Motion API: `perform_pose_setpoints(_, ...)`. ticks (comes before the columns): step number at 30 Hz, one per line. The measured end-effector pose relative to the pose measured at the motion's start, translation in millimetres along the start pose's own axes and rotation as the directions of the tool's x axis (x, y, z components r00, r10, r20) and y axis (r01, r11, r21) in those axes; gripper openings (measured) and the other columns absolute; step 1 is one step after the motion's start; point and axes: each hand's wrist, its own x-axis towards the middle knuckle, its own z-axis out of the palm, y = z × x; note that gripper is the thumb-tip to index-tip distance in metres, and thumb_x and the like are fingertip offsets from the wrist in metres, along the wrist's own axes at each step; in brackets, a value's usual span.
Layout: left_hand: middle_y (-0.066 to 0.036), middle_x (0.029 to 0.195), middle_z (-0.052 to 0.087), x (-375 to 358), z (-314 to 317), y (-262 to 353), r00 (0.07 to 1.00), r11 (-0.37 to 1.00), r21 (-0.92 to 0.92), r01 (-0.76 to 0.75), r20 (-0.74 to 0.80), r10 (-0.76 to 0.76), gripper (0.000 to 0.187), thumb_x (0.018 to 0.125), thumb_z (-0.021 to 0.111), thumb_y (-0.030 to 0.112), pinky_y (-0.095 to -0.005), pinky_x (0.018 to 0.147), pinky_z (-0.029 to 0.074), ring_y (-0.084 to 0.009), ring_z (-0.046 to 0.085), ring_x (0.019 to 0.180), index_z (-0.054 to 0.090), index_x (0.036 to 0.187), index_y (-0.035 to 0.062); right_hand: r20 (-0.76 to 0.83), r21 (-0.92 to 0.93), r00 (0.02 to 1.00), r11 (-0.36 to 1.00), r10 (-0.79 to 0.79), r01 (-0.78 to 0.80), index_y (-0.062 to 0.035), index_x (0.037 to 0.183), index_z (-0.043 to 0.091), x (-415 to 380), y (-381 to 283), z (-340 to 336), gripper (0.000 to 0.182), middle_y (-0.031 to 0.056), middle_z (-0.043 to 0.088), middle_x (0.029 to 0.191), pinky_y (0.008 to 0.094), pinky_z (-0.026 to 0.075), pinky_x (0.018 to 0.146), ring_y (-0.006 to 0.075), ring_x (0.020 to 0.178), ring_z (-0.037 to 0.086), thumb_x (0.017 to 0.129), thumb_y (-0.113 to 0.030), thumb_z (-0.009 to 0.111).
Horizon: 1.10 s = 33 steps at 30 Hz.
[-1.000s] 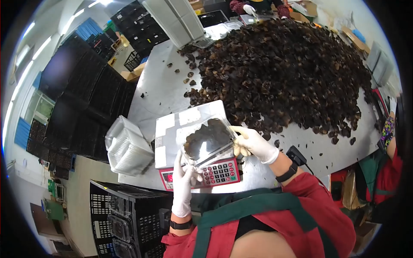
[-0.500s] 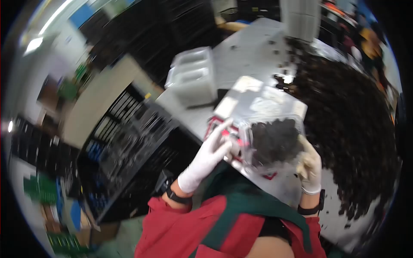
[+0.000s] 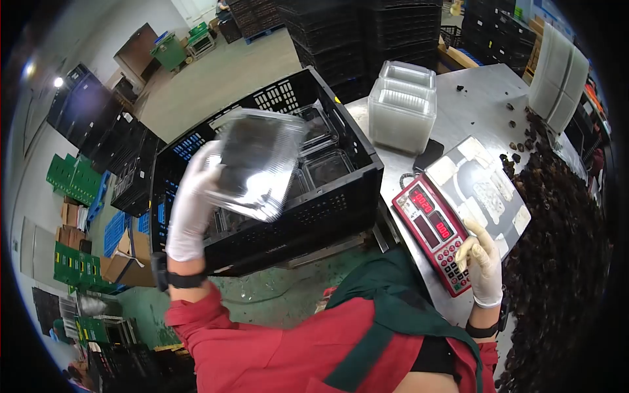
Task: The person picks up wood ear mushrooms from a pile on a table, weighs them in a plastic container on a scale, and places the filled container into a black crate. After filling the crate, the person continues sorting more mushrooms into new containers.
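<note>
My left hand (image 3: pixel 196 196), in a white glove, grips a clear plastic clamshell box (image 3: pixel 259 164) by its near left side. The box is tilted and holds something dark, over a black plastic crate (image 3: pixel 327 196). Inside the crate lie several similar clear boxes (image 3: pixel 325 169). My right hand (image 3: pixel 483 265), also gloved, holds nothing; its fingers are loosely bent and apart. It rests beside the keypad and the near edge of the red digital scale (image 3: pixel 429 226), whose metal pan (image 3: pixel 481 187) carries pale patches.
Stacked empty clear boxes (image 3: pixel 403 108) stand on the metal table (image 3: pixel 458 98) behind the scale. A large heap of dark, dried-looking pieces (image 3: pixel 557 262) covers the table's right side. Black crates (image 3: pixel 341 39) are stacked beyond, and a cardboard box (image 3: pixel 128 259) sits at left.
The filled box has moved left from above the scale to over the crate, in my left hand. My right hand has let go of it and stays by the scale. The view has turned left.
</note>
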Motion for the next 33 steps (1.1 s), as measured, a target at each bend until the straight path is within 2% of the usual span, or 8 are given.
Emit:
perform_pose_setpoints(10, -0.008, 0.118, 0.065, 52, -288, -121, 0.858, 0.843, 0.315, 0.435, -0.428, -0.283, 0.052, 0.092, 0.052, 0.017, -0.0423, 0.080, 0.054, -0.0255, 0.068, 0.093, 0.045, 0.144, 0.0115, -0.140, 0.030, 0.990, 0.999, -0.032, 0.037, 0.0096, 0.130, 0.053, -11, 19, -40, 0.058, 0.0080, 0.062, 0.075, 0.0227, 0.043, 0.061, 0.0111, 0.061, 0.053, 0.094, -0.034, 0.065)
perform_pose_setpoints(12, -0.024, 0.117, 0.068, 61, -324, -180, 0.923, -0.091, 0.943, 0.319, -0.331, -0.197, 0.038, 0.088, 0.053, 0.018, -0.0414, 0.091, 0.053, -0.0407, 0.065, 0.109, 0.067, 0.121, 0.0058, -0.147, 0.037, 0.989, 0.999, -0.026, 0.032, 0.0092, 0.130, 0.053, -14, 23, -42, 0.056, 0.0081, 0.062, 0.076, 0.0226, 0.043, 0.062, 0.0111, 0.062, 0.053, 0.094, -0.032, 0.065)
perform_pose_setpoints(17, -0.026, 0.112, 0.068, 100, -278, -177, 0.839, -0.288, 0.906, 0.309, -0.403, -0.367, 0.035, 0.087, 0.056, 0.017, -0.0420, 0.093, 0.053, -0.0399, 0.064, 0.108, 0.069, 0.116, 0.0028, -0.209, -0.015, 0.977, 0.999, 0.043, -0.048, 0.0072, 0.129, 0.056, -35, 32, -50, 0.047, 0.0082, 0.064, 0.078, 0.0220, 0.045, 0.063, 0.0106, 0.066, 0.055, 0.096, -0.026, 0.063)
perform_pose_setpoints(20, -0.022, 0.102, 0.070, 104, -197, -108, 0.508, -0.306, 0.823, 0.479, -0.544, -0.668, 0.032, 0.086, 0.065, 0.016, -0.0486, 0.062, 0.061, -0.0376, 0.073, 0.079, 0.066, 0.112, -0.0032, -0.301, 0.012, 0.951, 0.997, 0.073, -0.073, 0.0067, 0.126, 0.057, -57, 43, -65, 0.042, 0.0082, 0.065, 0.080, 0.0223, 0.045, 0.063, 0.0104, 0.066, 0.056, 0.097, -0.024, 0.061)
perform_pose_setpoints(24, -0.020, 0.097, 0.073, 92, -156, -111, 0.703, -0.127, 0.863, 0.489, -0.476, -0.529, 0.029, 0.088, 0.066, 0.023, -0.0462, 0.062, 0.058, -0.0329, 0.073, 0.079, 0.071, 0.104, -0.0008, -0.406, 0.099, 0.912, 0.995, 0.065, -0.027, 0.0073, 0.125, 0.057, -94, 62, -87, 0.039, 0.0087, 0.066, 0.080, 0.0228, 0.045, 0.063, 0.0107, 0.065, 0.056, 0.099, -0.021, 0.058)
perform_pose_setpoints(26, -0.018, 0.111, 0.072, 124, -254, -196, 0.694, -0.546, 0.434, -0.717, 0.360, -0.624, 0.029, 0.095, 0.055, 0.022, -0.0476, 0.078, 0.056, -0.0305, 0.072, 0.097, 0.073, 0.110, 0.0060, -0.443, 0.138, 0.888, 0.988, 0.125, -0.070, 0.0074, 0.123, 0.059, -102, 55, -80, 0.032, 0.0083, 0.068, 0.081, 0.0230, 0.046, 0.064, 0.0107, 0.066, 0.057, 0.098, -0.013, 0.053)
perform_pose_setpoints(30, -0.014, 0.121, 0.069, 134, -187, -156, 0.795, -0.644, 0.761, -0.073, -0.346, -0.498, 0.043, 0.085, 0.062, 0.045, -0.0407, 0.097, 0.052, -0.0296, 0.066, 0.113, 0.075, 0.110, 0.0124, -0.421, 0.108, 0.896, 0.988, 0.143, -0.107, 0.0030, 0.123, 0.062, -119, 49, -82, 0.031, 0.0072, 0.070, 0.084, 0.0212, 0.048, 0.065, 0.0083, 0.069, 0.060, 0.097, -0.010, 0.052)
perform_pose_setpoints(33, -0.015, 0.095, 0.074, 192, -143, -115, 0.928, -0.551, 0.834, -0.004, -0.202, -0.312, 0.028, 0.083, 0.067, 0.037, -0.0423, 0.074, 0.059, -0.0289, 0.073, 0.085, 0.079, 0.087, 0.0120, -0.404, 0.072, 0.901, 0.987, 0.160, -0.143, 0.0009, 0.126, 0.062, -133, 59, -89, 0.032, 0.0061, 0.071, 0.089, 0.0211, 0.049, 0.066, 0.0069, 0.073, 0.061, 0.099, -0.012, 0.050)
